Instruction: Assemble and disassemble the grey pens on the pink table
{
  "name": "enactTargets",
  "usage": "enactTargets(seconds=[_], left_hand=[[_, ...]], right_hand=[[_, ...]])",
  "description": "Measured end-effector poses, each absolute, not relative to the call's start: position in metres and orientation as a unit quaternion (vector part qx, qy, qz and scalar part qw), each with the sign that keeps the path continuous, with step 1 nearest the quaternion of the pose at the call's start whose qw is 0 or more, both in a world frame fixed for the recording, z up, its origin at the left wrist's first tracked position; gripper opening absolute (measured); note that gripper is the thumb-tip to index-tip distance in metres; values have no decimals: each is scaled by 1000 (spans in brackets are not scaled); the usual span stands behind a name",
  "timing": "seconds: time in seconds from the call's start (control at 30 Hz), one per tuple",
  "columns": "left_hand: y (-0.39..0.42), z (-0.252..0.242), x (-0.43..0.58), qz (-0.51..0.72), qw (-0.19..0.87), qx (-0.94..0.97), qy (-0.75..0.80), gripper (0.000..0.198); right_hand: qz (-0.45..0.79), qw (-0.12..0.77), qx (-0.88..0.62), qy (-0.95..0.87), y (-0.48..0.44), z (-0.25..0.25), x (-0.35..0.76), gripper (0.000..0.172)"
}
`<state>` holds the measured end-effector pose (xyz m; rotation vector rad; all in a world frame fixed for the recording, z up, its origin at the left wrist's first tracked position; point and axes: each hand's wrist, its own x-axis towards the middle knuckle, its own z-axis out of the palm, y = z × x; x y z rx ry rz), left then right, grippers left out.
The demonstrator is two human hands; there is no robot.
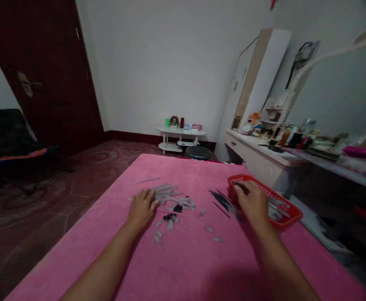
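The basket [291, 221] looks plastic and smooth-rimmed; under it spreads matt, fuzzy-looking cloth [176, 267], left of it translucent plastic tubes [167, 193].

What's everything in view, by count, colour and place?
Cloth: one, pink, foreground
Tubes: many, whitish, cloth's left
Basket: one, red, cloth's right
Rods: several, black, beside basket
Short pieces: several, whitish, around cloth's middle
Black bits: two clusters, black, by tubes
Door: one, dark red, left
Chair: one, dark, left
Stand: one, white, far wall
Items: several, multicoloured, on stand
Round object: one, black, before stand
Cabinet: one, white, right
Dresser: one, whitish, right, cluttered
Left grip: one, bare, at tubes
Right grip: one, bare, at basket
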<state>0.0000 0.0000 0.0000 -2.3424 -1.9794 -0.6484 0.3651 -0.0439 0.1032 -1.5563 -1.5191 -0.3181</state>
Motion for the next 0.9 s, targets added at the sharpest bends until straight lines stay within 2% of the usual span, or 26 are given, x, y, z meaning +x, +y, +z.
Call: enactTargets(seconds=[0.23,0.63,0.9], left_hand=[[11,3,-3,-275,14,-724,-632,49],[100,26,-25,-196,-4,-712,-674,39],[105,19,-28,-206,-5,-716,-667,37]], right_hand=[[-2,347,-617,-706,-46,51,293,15],[33,390,-594,-703,-40,35,299,17],[29,392,-616,-683,-36,32,308,18]])
